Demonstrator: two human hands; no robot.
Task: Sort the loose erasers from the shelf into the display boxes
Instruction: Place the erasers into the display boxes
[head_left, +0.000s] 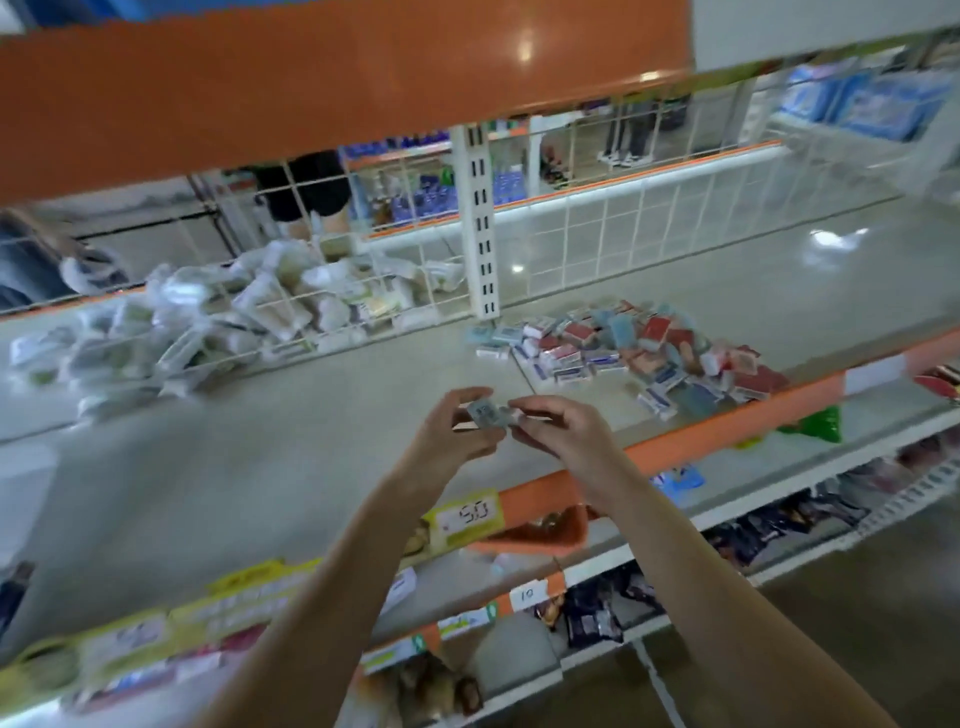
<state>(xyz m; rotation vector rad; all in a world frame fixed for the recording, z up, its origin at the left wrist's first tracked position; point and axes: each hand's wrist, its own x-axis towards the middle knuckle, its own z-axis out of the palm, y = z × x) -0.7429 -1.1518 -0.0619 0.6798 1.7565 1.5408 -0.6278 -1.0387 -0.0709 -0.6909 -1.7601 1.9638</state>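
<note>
A heap of loose erasers (634, 353) in red, blue and white wrappers lies on the grey shelf (260, 467), right of the white upright post. Over the shelf's front half my left hand (457, 431) and my right hand (566, 426) meet, both pinching one small grey-blue eraser (488, 414) between their fingertips. The picture is blurred, so the eraser's print cannot be read. No display box shows clearly in the view.
A pile of white plastic packets (197, 322) lies at the shelf's back left against a wire grid (597, 223). An orange shelf (311, 78) hangs close overhead. Price tags (467, 514) line the orange front edge, with stocked shelves below. A person (306, 187) stands behind the grid.
</note>
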